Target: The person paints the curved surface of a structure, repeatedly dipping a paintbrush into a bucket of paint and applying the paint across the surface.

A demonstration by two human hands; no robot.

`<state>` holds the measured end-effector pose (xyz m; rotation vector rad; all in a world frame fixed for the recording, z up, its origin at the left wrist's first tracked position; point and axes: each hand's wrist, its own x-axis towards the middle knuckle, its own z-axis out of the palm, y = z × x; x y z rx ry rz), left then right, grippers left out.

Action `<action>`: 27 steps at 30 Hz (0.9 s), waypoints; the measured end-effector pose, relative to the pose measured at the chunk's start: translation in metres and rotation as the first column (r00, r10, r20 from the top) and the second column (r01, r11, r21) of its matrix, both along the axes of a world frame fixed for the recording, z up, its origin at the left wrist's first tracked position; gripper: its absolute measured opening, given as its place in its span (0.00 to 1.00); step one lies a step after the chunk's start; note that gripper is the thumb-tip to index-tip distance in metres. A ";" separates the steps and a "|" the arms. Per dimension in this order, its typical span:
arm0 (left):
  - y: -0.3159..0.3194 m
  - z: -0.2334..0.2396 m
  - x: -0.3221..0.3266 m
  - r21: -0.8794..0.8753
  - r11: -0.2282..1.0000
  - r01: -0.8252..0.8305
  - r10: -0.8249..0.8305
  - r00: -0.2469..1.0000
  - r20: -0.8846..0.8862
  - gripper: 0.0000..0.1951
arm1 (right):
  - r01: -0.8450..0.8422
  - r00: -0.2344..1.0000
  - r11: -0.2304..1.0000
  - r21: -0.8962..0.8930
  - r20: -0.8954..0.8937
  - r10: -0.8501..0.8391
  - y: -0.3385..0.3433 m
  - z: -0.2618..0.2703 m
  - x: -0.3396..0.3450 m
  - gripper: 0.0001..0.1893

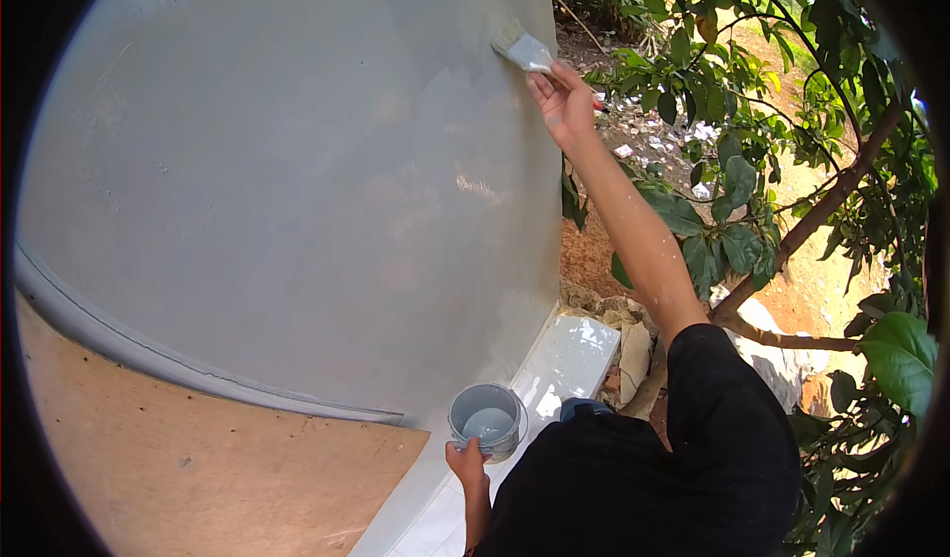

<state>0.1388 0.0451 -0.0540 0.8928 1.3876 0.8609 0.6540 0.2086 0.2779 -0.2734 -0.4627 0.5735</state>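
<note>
My right hand (568, 108) is raised at the far right edge of a grey painted wall (312, 186). It grips a wide, flat paintbrush (523, 49), whose pale bristles point up and left against the wall. Part of the brush handle is hidden by my fingers. Low and close to my body, my left hand (469, 464) holds a small grey bucket (486, 420) by its near rim. Pale grey paint (488, 425) lies in the bottom of the bucket. Patchy lighter and darker tones show across the wall.
A brown wooden board (223, 453) lies below a grey ledge (185, 371) at lower left. White tiles (575, 349) run along the wall's foot. Leafy tree branches (824, 216) crowd the right, close to my right arm. Rocks (631, 357) and littered soil (653, 141) lie beyond the wall's edge.
</note>
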 end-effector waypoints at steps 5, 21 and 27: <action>-0.004 0.006 -0.001 0.005 1.000 -0.028 0.028 0.999 0.037 0.14 | -0.042 0.947 0.962 -0.271 -0.316 -0.048 -0.033 -0.196 -0.028 0.10; 0.009 0.008 0.007 0.014 1.000 -0.011 0.011 1.000 0.023 0.13 | 0.222 0.973 0.879 -0.421 0.149 -0.174 -0.030 0.080 0.049 0.09; 0.012 0.008 0.023 0.002 0.999 0.051 -0.051 0.999 0.011 0.13 | 0.008 0.979 0.996 0.085 0.201 -0.025 -0.029 0.106 0.071 0.08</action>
